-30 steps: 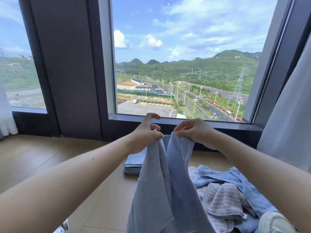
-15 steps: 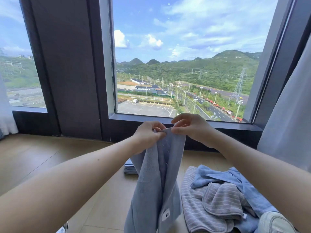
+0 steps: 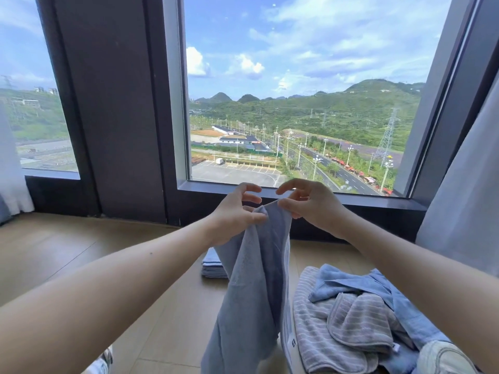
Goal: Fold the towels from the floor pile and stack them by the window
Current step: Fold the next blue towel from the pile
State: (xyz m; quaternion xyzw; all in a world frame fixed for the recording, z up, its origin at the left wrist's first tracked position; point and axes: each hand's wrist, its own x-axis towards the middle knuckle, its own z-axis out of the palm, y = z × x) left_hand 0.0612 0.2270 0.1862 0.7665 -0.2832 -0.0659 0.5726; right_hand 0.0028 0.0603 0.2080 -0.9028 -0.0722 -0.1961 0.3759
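My left hand [image 3: 234,215] pinches the top edge of a pale blue towel [image 3: 256,282] between thumb and lower fingers, with the upper two fingers lifted off the cloth. My right hand [image 3: 310,209] pinches the same edge just beside it, thumb pressed against the corner and the index finger arched above and free. The two hands are nearly touching, so the towel is gathered narrow at the top and hangs straight down between my forearms in long lengthwise folds, its lower end out of sight below the picture. Behind the hanging cloth, on the wooden floor [image 3: 67,252] near the wall under the window [image 3: 297,103], lies a low stack of folded blue towels [image 3: 212,265], partly hidden. To the right of the hanging towel sits the loose pile [image 3: 351,314]: grey striped towels tangled with plain blue ones. A pale curtain [image 3: 464,201] hangs at the right edge, and another [image 3: 10,171] at the far left.
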